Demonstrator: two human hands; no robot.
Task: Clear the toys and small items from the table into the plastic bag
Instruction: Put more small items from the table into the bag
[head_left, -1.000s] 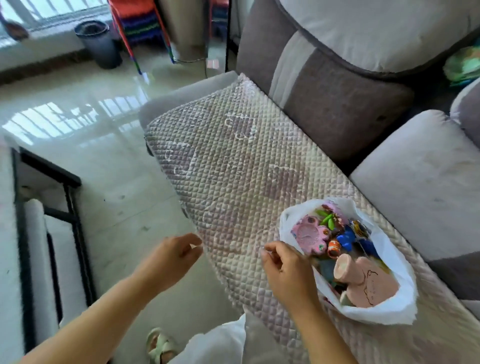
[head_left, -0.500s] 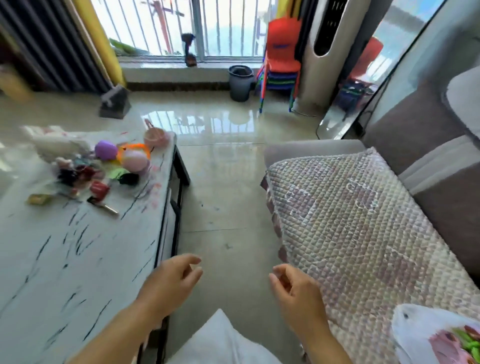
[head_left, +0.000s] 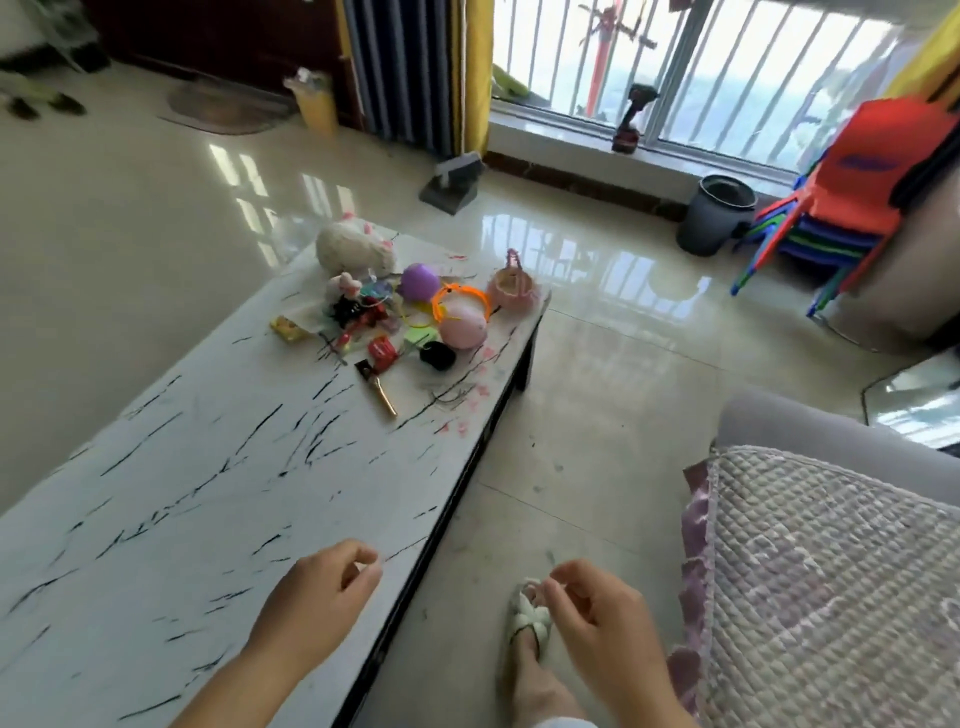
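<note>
We hold our left hand (head_left: 317, 610) over the bench's (head_left: 208, 493) near edge, our right hand (head_left: 597, 621) beside it — both loosely curled, empty. The toys (head_left: 400, 317) sit heaped at the bench's far end.

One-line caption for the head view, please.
Both hands, left and right, hover empty at the near end of the marble table; a toy pile waits at its far end.
</note>
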